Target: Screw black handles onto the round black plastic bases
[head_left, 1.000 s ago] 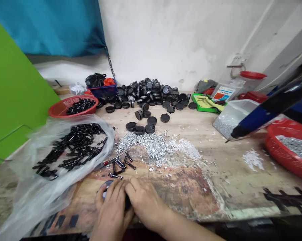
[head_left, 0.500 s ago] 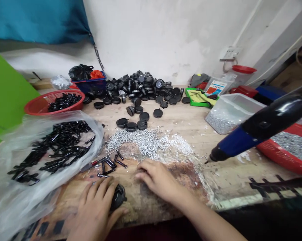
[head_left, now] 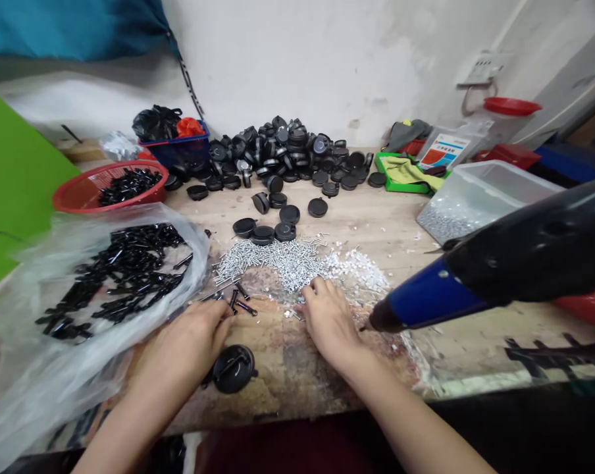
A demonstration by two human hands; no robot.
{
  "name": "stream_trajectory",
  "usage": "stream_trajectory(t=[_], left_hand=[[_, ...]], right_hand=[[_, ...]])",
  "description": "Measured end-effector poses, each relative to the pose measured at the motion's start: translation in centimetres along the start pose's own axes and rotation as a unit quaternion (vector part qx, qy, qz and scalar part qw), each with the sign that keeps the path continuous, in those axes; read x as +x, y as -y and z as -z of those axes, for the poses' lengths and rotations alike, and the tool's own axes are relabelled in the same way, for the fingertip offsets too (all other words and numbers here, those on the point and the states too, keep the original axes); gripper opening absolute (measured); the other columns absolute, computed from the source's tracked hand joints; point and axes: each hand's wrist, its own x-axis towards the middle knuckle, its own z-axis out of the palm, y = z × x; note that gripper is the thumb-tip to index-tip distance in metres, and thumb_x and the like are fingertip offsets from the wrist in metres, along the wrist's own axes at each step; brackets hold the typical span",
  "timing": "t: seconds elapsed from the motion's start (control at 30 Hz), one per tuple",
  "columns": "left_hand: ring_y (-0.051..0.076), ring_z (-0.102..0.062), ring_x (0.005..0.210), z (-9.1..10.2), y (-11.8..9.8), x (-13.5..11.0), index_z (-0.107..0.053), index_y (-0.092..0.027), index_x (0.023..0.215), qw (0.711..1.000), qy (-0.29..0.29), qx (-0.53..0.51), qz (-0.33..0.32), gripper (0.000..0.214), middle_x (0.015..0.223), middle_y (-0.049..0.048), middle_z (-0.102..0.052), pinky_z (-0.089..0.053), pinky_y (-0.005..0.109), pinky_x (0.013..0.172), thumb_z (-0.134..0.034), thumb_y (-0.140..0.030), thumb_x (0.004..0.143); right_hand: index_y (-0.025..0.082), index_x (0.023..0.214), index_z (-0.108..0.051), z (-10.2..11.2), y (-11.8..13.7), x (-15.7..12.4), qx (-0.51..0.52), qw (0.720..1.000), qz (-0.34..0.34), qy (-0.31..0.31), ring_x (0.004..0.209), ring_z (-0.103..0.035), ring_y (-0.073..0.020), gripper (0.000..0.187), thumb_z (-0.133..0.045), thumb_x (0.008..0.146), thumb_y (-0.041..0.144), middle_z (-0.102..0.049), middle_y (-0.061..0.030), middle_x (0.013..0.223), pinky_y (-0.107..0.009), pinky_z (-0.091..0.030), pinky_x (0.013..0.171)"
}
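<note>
A black round part (head_left: pixel 234 368) lies loose on the worn wooden bench (head_left: pixel 297 382), close to me. My left hand (head_left: pixel 191 339) rests palm down just left of it, fingers stretched toward a few small black pins (head_left: pixel 238 301). My right hand (head_left: pixel 328 317) reaches into the near edge of a heap of small silver screws (head_left: pixel 282 260), fingertips curled down together among them. What they pinch is too small to see. A blue and black electric screwdriver (head_left: pixel 475 280) hangs at the right, with its tip close to my right hand.
A clear plastic bag (head_left: pixel 41 368) of black pins spreads at the left, behind it a red basket (head_left: pixel 80 194). A pile of black round parts (head_left: pixel 282 158) lies against the wall. At the right are a clear tub (head_left: pixel 480 191) of screws, a green tray (head_left: pixel 406 178) and a red basket (head_left: pixel 586 306).
My left hand let go of the black round part and slid up toward the black pins. My right hand moved forward into the screws. The hanging screwdriver swung closer.
</note>
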Motion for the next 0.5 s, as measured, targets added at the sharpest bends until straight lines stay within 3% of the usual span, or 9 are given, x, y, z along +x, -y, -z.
stream_trajectory(t=[0.1,0.23,0.37,0.5], left_hand=[[0.025,-0.062,0.078,0.9,-0.1,1.3,-0.06,-0.02,0.085,0.998,0.04,0.049,-0.032,0.026,0.082,0.0087,-0.065,-0.044,0.034,0.07,-0.04,-0.036,0.088],[0.022,-0.062,0.073,2.4,-0.5,4.4,-0.062,-0.02,0.084,0.993,0.059,0.066,-0.082,0.026,0.078,0.0076,-0.066,-0.042,0.031,0.065,-0.043,-0.037,0.088],[0.024,-0.062,0.08,2.8,-1.5,10.3,-0.064,-0.017,0.092,0.987,0.032,0.096,-0.128,0.023,0.086,0.0102,-0.067,-0.044,0.034,0.07,-0.046,-0.03,0.087],[0.023,-0.059,0.102,1.3,-1.8,16.9,-0.062,-0.013,0.106,0.982,0.024,0.102,-0.16,0.023,0.108,0.0129,-0.063,-0.046,0.037,0.088,-0.051,-0.023,0.088]], right_hand=[[0.017,0.09,-0.062,-0.2,-0.3,0.3,0.002,1.0,0.013,0.008,0.089,-0.054,-0.0251,0.01,-0.052,0.088,0.019,-0.061,-0.0103,0.092,-0.038,-0.042,0.079],[0.018,0.094,-0.061,1.5,-0.8,2.9,0.007,1.0,0.018,-0.018,0.092,-0.053,-0.0244,0.014,-0.047,0.091,0.018,-0.06,-0.0103,0.096,-0.038,-0.042,0.08],[0.017,0.116,-0.053,3.0,-1.2,9.0,0.019,0.998,0.027,-0.048,0.106,-0.05,-0.0246,0.026,-0.046,0.091,0.019,-0.056,-0.0127,0.113,-0.038,-0.042,0.088],[0.016,0.12,-0.053,1.6,-1.6,15.3,0.032,0.998,0.034,-0.029,0.109,-0.053,-0.0251,0.035,-0.057,0.088,0.03,-0.056,-0.0133,0.117,-0.038,-0.046,0.089]])
